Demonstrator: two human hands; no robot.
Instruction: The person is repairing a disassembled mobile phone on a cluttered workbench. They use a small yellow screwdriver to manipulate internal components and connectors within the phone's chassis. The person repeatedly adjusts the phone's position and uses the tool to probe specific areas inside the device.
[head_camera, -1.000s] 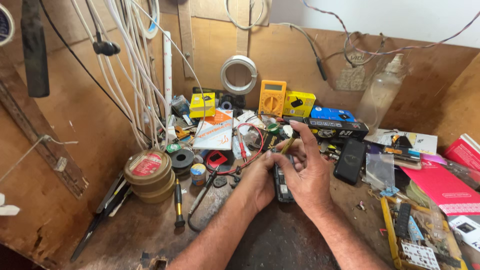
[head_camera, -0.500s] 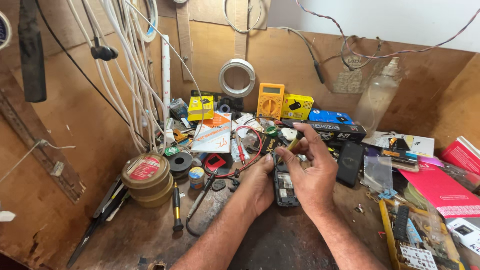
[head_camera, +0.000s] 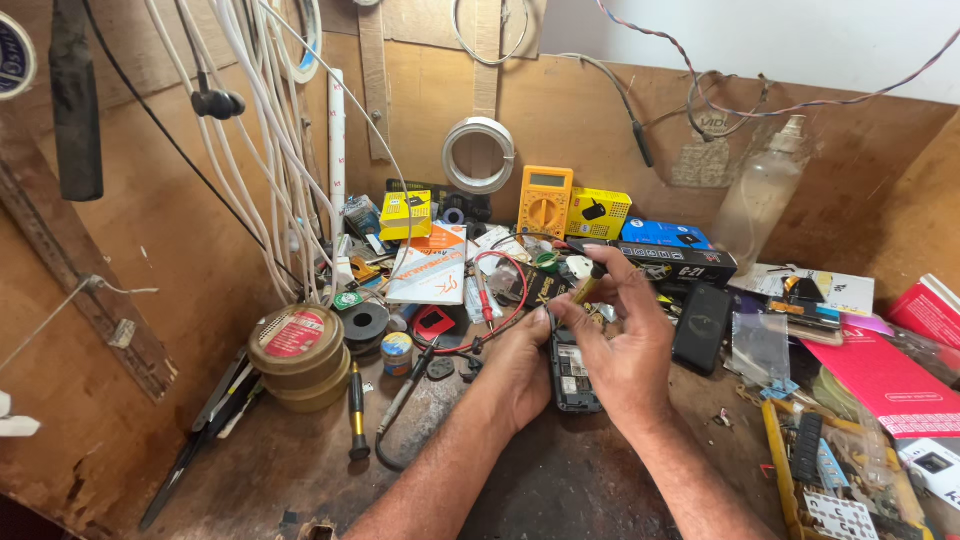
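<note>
An opened small mobile phone (head_camera: 573, 377) lies on the dark worn benchtop (head_camera: 560, 480), its inner board showing. My left hand (head_camera: 520, 375) rests on its left edge and holds it down. My right hand (head_camera: 625, 345) is over the phone's right side, fingers pinching a thin yellow-handled screwdriver (head_camera: 588, 285) tilted up and away, its tip down at the phone's top end. Both forearms come in from the bottom of the view.
A yellow multimeter (head_camera: 545, 201), small boxes and red test leads (head_camera: 497, 300) sit behind. Stacked round tins (head_camera: 298, 355), a black screwdriver (head_camera: 355, 410) and a soldering iron (head_camera: 405, 395) lie left. A black phone (head_camera: 704, 327), red packets (head_camera: 885, 380) and a parts tray (head_camera: 820, 470) crowd the right.
My right hand has lifted the yellow screwdriver more upright over the phone's top end. The left hand has stayed on the phone. The view has shifted slightly.
</note>
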